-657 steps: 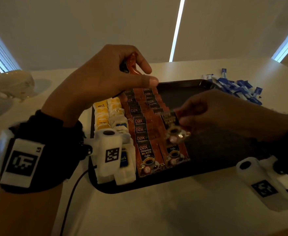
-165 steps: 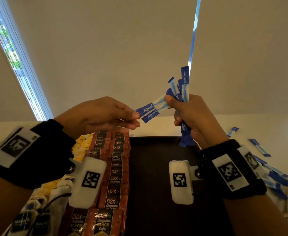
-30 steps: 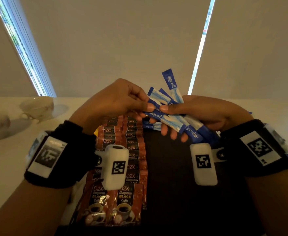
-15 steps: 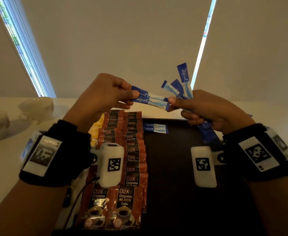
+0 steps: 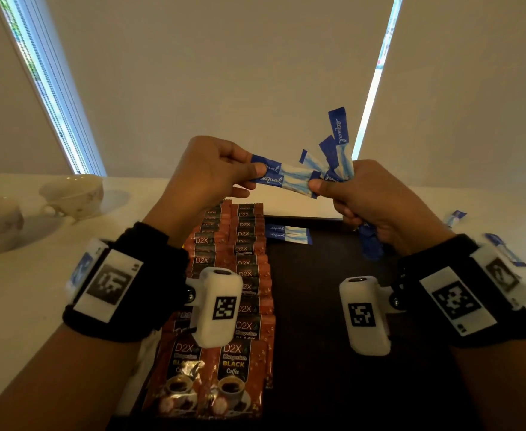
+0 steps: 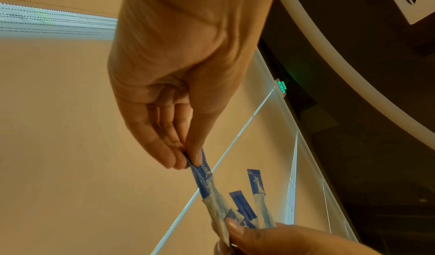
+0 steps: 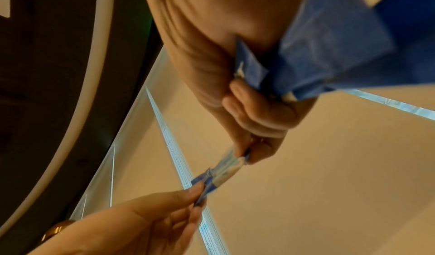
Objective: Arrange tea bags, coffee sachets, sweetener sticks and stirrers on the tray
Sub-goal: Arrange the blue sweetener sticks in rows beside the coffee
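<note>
Head view: the left hand [image 5: 212, 172] now pinches two sweetener sticks [image 5: 282, 177] half out of the right hand [image 5: 377, 206]'s clenched bundle [image 5: 338, 150], so the tray [image 5: 333, 306]'s row should grow.

At frame centre the left hand [image 5: 212, 172] pinches two Equal sweetener sticks [image 5: 282, 177] — their other ends held by the right hand [image 5: 377, 203], which grips a bunch [image 5: 338, 150] (blue tips fanning upward). Below, coffee sachets [image 5: 240, 275] line the dark tray [image 5: 333, 384].
</note>
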The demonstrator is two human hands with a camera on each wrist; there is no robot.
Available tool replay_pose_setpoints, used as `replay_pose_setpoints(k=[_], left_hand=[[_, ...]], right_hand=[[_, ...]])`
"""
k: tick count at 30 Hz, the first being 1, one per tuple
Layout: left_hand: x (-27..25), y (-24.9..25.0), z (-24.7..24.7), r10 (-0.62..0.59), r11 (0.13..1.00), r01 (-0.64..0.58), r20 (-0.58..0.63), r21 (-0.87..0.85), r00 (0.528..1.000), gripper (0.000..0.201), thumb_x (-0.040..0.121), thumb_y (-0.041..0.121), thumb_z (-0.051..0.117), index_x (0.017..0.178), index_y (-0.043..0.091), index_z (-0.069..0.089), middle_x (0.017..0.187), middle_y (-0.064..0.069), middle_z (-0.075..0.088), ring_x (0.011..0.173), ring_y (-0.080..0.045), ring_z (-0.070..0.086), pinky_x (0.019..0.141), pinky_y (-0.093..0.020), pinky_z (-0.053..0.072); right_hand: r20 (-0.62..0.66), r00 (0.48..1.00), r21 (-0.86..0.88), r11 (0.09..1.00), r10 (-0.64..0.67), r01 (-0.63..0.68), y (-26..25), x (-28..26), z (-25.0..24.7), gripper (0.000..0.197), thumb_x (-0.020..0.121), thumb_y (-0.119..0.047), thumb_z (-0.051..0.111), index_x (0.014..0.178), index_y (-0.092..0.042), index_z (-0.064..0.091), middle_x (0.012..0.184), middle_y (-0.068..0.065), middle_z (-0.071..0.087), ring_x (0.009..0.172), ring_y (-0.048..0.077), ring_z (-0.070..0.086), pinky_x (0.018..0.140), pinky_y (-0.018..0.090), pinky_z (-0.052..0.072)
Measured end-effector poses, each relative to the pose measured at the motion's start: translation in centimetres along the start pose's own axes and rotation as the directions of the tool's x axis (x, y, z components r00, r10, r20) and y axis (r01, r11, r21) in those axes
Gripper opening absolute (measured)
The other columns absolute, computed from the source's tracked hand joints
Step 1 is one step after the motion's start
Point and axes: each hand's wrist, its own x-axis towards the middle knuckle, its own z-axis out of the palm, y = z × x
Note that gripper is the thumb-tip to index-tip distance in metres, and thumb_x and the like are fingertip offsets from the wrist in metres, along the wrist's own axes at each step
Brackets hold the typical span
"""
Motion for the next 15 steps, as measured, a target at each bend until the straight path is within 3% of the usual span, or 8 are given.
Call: replay_pose_setpoints(k=[5, 10, 13, 15], left_hand=[[-0.1, 0.2, -0.1, -0.002, 1.000, 0.002, 0.020, -0.023, 1.000, 0.009, 0.083, 0.016, 0.069, 0.085, 0.011, 0.061, 0.084, -0.007, 0.068, 0.069, -0.011, 0.067, 0.064, -0.022, 0.058], [-0.3, 0.2, 0.1, -0.026, 0.999, 0.023, 0.076, 0.037, 0.997, 0.011, 0.084, 0.022, 0.067, 0.089, 0.012, 0.064, 0.088, -0.005, 0.068, 0.076, -0.010, 0.067, 0.059, -0.018, 0.056], [-0.4, 0.6, -0.2, -0.014, 1.000, 0.012, 0.070, 0.026, 0.997, 0.017, 0.085, 0.024, 0.066, 0.099, 0.014, 0.066, 0.098, 0.001, 0.068, 0.086, -0.012, 0.066, 0.065, -0.020, 0.056], [-0.4, 0.9, -0.9, 0.010, 1.000, -0.010, 0.040, -0.005, 0.999, 0.025, 0.084, 0.026, 0.067, 0.106, 0.014, 0.067, 0.103, 0.001, 0.068, 0.089, -0.012, 0.066, 0.070, -0.023, 0.057]], right_hand=[[-0.063, 0.998, 0.018, 0.999, -0.030, 0.031, 0.1, 0.0, 0.2, 0.030, 0.092, -0.029, 0.057, 0.103, -0.001, 0.057, 0.031, -0.013, 0.045, 0.027, 0.001, 0.034, 0.032, 0.010, 0.031], [-0.108, 0.994, -0.001, 1.000, -0.019, 0.019, 0.4, 0.2, -0.5, 0.029, 0.090, -0.032, 0.060, 0.097, -0.004, 0.059, 0.040, -0.008, 0.046, 0.028, 0.002, 0.035, 0.032, 0.011, 0.031], [-0.106, 0.992, -0.030, 0.997, 0.062, -0.066, 1.5, 0.2, -1.1, 0.023, 0.089, -0.028, 0.061, 0.091, -0.006, 0.059, 0.036, -0.007, 0.047, 0.029, 0.002, 0.034, 0.032, 0.012, 0.031], [-0.046, 0.981, -0.070, 0.979, 0.188, -0.191, 2.8, 0.4, -1.5, 0.021, 0.089, -0.027, 0.062, 0.085, -0.006, 0.057, 0.032, -0.006, 0.044, 0.027, 0.002, 0.031, 0.031, 0.013, 0.029]])
